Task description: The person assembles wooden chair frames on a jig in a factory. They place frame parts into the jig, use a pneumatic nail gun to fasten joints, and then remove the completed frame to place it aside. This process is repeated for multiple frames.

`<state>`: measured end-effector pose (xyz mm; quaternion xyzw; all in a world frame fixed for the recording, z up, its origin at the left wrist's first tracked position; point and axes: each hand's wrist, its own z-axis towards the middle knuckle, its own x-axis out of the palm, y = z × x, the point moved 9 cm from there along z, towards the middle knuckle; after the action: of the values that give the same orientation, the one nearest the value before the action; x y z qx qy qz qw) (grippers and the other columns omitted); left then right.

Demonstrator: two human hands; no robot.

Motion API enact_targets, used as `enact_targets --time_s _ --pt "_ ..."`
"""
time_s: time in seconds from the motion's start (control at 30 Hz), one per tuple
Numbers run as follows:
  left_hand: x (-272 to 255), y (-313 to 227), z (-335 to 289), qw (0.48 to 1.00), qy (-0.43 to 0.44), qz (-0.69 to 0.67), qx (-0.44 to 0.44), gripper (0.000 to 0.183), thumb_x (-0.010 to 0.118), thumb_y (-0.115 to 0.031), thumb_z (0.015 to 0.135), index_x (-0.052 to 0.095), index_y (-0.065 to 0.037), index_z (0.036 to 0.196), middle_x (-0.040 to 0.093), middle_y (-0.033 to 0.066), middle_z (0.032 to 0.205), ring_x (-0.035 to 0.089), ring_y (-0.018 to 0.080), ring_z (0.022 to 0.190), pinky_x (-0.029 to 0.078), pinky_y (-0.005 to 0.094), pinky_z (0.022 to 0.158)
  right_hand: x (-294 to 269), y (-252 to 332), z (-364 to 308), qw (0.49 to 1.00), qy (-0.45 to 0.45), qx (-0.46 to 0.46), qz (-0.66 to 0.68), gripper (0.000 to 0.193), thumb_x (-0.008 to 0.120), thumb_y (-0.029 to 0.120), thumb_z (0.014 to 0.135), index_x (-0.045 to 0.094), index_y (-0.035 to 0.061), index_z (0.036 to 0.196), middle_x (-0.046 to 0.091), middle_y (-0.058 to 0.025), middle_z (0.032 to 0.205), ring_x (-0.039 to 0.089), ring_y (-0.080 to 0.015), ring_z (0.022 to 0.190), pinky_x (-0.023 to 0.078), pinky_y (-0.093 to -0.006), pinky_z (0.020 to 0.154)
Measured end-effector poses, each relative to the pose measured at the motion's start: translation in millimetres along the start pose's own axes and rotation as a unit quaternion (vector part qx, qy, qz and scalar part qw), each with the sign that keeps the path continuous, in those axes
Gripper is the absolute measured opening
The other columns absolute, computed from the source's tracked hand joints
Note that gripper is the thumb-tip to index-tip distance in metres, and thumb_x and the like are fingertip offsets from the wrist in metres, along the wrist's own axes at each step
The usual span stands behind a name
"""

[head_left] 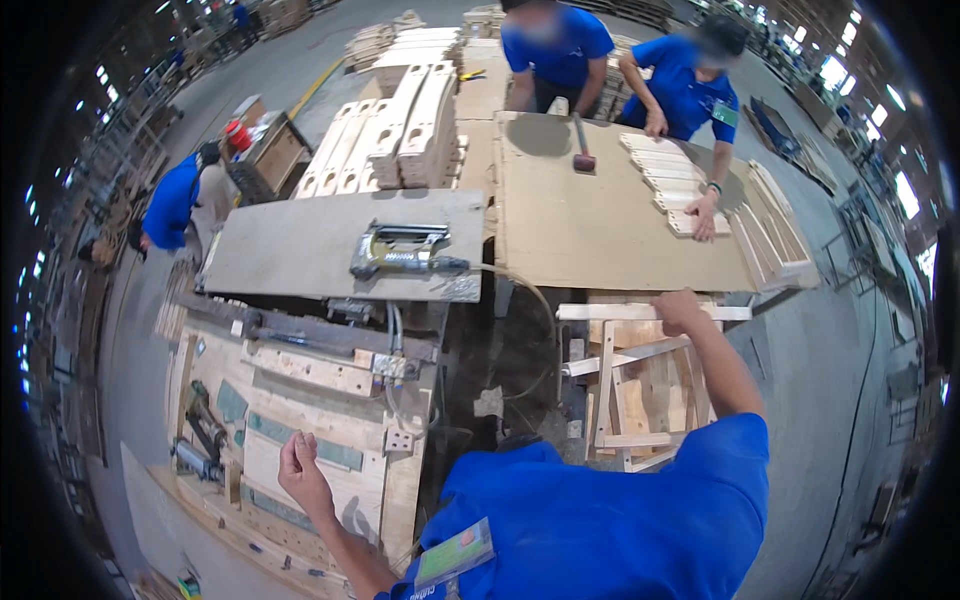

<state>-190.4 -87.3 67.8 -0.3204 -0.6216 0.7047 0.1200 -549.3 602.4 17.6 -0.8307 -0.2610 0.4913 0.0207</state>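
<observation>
My right hand (682, 312) is closed over the top bar of a pale wooden frame (630, 312). The frame has crossing slats and leans at the right, below the cardboard-covered table. My left hand (305, 475) hovers over a wooden jig bench (370, 490), its fingers bunched together. Whatever they may pinch is too small to make out. Beneath that hand, green strips (310, 440) run across the jig. A pneumatic nail gun (208, 432) lies on the jig's left part. Another air tool (400, 250) with a hose rests on the grey board beyond.
Two people in blue shirts stand at the far side of the cardboard-covered table (580, 250). One touches a row of joined slats (670, 185). A mallet (583, 150) lies there. Stacked wooden parts (410, 130) stand far left. A hose (545, 310) hangs across the gap between tables.
</observation>
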Motion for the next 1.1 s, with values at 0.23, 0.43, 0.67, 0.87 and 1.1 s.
enact_targets --time_s 0.23,0.43,0.67,0.87,1.1 --pt "-75.9 14.8 -18.6 0.997 -0.068 -0.042 -0.014 0.031 0.063 -0.018 0.111 0.070 0.005 0.130 0.077 0.0150 0.112 0.075 0.0213 0.104 0.060 0.0337 0.092 -160.3 -6.2 -72.1 0.979 -0.157 0.022 0.124 0.050 0.077 0.023 0.080 0.070 0.0102 0.128 0.074 -0.0195 0.118 0.070 -0.0405 0.113 0.056 -0.0497 0.097" --pt "-90.9 -49.5 -35.8 0.993 -0.089 0.011 0.082 0.021 0.072 -0.011 0.104 0.075 0.003 0.119 0.080 0.0117 0.108 0.076 0.0187 0.098 0.059 0.0329 0.084 -290.0 103.3 -102.8 0.945 -0.241 -0.055 0.212 0.043 0.076 0.020 0.089 0.068 0.0046 0.128 0.074 -0.0197 0.109 0.071 -0.0341 0.102 0.054 -0.0445 0.091" --pt "-63.0 -122.1 -112.8 0.925 -0.030 0.116 0.360 0.028 0.082 -0.017 0.090 0.075 -0.005 0.115 0.076 0.0124 0.113 0.072 0.0334 0.108 0.056 0.0451 0.096 -354.9 365.0 -56.8 0.829 -0.286 -0.333 0.347 0.047 0.072 0.024 0.095 0.063 -0.0011 0.134 0.075 -0.0176 0.107 0.069 -0.0228 0.101 0.054 -0.0399 0.095" --pt "-36.9 -55.8 -85.1 0.909 0.000 0.257 0.328 0.057 0.084 -0.031 0.086 0.065 -0.004 0.133 0.068 0.0146 0.121 0.062 0.0367 0.123 0.049 0.0484 0.106 -338.8 574.4 13.2 0.864 -0.225 -0.330 0.306 0.061 0.074 0.043 0.091 0.064 -0.0023 0.132 0.074 -0.0308 0.119 0.070 -0.0462 0.118 0.053 -0.0502 0.101" --pt "-80.9 81.8 -43.5 0.921 -0.029 0.371 0.111 0.029 0.073 -0.028 0.096 0.067 -0.009 0.116 0.070 0.0117 0.100 0.069 0.0322 0.096 0.052 0.0479 0.087 -273.1 758.4 22.6 0.900 -0.141 -0.366 0.187 0.063 0.071 0.042 0.092 0.059 -0.0040 0.134 0.073 -0.0326 0.121 0.070 -0.0476 0.119 0.054 -0.0535 0.103"
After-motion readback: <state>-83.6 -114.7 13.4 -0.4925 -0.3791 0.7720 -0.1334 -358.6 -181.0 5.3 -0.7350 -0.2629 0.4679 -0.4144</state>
